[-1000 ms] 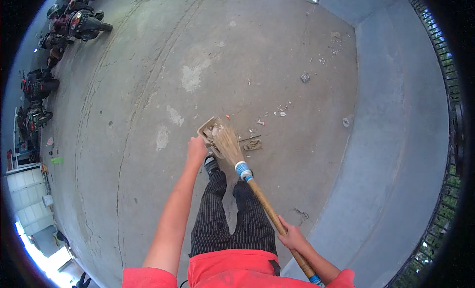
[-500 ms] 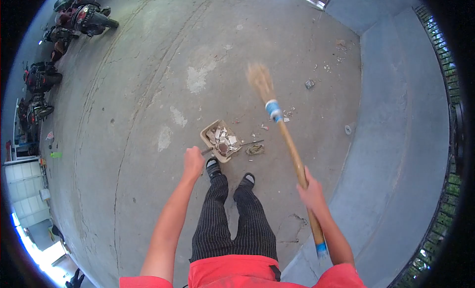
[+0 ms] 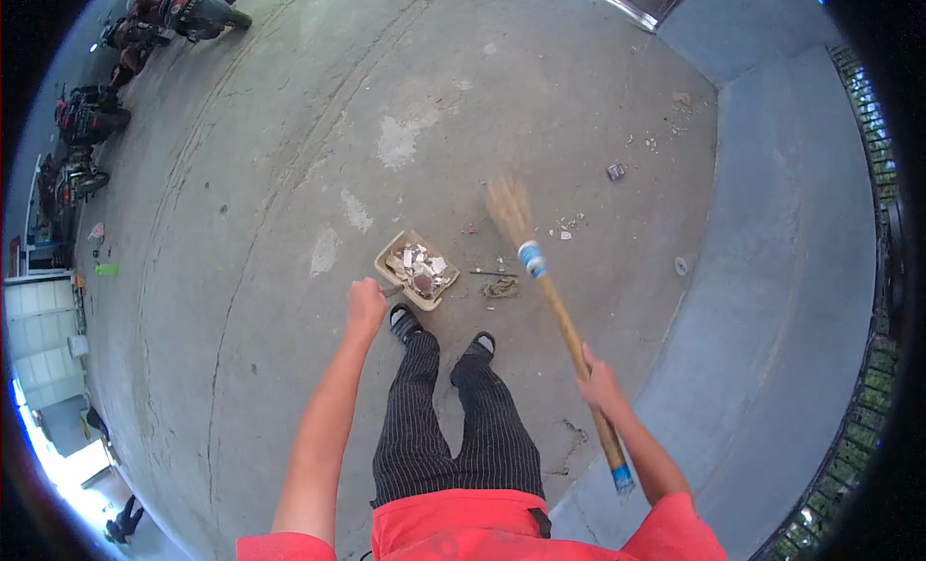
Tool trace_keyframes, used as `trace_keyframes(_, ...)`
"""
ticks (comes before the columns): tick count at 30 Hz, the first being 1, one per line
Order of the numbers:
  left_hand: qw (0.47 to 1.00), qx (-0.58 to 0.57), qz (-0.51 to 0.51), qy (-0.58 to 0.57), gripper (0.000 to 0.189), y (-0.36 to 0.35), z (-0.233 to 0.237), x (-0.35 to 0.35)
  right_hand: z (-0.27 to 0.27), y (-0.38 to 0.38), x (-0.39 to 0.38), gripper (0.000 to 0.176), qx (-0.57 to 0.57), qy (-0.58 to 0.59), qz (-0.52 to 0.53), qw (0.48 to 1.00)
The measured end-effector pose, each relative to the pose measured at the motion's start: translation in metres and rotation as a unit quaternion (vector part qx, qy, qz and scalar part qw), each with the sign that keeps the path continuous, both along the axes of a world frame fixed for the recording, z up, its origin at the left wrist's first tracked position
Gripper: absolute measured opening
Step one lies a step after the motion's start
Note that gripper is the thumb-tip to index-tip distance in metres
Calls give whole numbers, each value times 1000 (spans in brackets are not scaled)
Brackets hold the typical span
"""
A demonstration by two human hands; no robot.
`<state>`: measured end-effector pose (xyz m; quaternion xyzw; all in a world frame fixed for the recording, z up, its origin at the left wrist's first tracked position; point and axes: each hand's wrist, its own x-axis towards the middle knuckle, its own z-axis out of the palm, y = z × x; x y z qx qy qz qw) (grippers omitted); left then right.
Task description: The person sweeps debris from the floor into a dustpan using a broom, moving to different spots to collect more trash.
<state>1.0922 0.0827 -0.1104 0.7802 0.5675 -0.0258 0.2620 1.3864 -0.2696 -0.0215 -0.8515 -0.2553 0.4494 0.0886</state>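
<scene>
My left hand [image 3: 366,304] is closed on the short handle of a tan dustpan [image 3: 394,274], left of the picture's middle. White and brown debris [image 3: 421,264] lies in the pan. My right hand [image 3: 600,383] is wrapped round the wooden stick of a broom [image 3: 563,316] with blue and white bands. The straw bristles [image 3: 509,208] are above and right of the pan, slightly blurred. Between pan and broom a thin dark rod [image 3: 494,273] and a crumpled rag-like piece [image 3: 501,288] lie on the floor.
Small white fragments [image 3: 567,230] lie right of the bristles, and a small box-like item [image 3: 615,172] farther off. Motorcycles [image 3: 92,115] stand at the far left. A blue-grey wall [image 3: 772,223] runs along the right. My sandalled feet [image 3: 405,322] are just below the dustpan.
The broom's bristles have come down nearer the floor debris. The dustpan and my left hand have shifted slightly left, and the thin rod now shows apart from the pan. The whole view has shifted a little.
</scene>
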Motion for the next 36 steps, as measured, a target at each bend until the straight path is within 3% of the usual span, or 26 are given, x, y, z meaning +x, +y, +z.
trace_keyframes(5,995,28,-100,-2,11,-1,3,14,52,-48,-60,71,-42,81,52,994)
trace_keyframes(9,996,13,-85,-5,11,-5,0,16,90,-57,-88,68,-12,112,52,992)
trace_keyframes(13,994,20,-107,-4,11,-7,10,10,119,-45,-97,67,-59,147,-3,987)
trace_keyframes(15,993,15,-115,-2,11,-6,13,8,116,-41,-95,68,-51,146,-23,988)
trace_keyframes(17,994,38,-105,-12,13,-3,8,5,103,-38,-86,64,45,87,-17,995)
trace_keyframes(21,992,60,-109,-20,14,-4,1,6,69,5,-50,64,65,27,-13,997)
trace_keyframes(27,986,55,-156,-29,13,3,-2,19,14,41,-16,68,25,53,-57,997)
trace_keyframes(29,990,51,-133,-4,12,6,-3,24,17,30,-20,68,-26,69,-15,997)
trace_keyframes(32,988,74,-135,-29,11,9,-3,25,37,-18,-43,68,1,98,16,995)
trace_keyframes(34,987,77,-139,-25,11,11,-8,24,59,-45,-60,69,-65,168,-18,984)
trace_keyframes(36,986,82,-147,-21,11,14,-9,25,63,-89,-85,69,-5,202,-61,977)
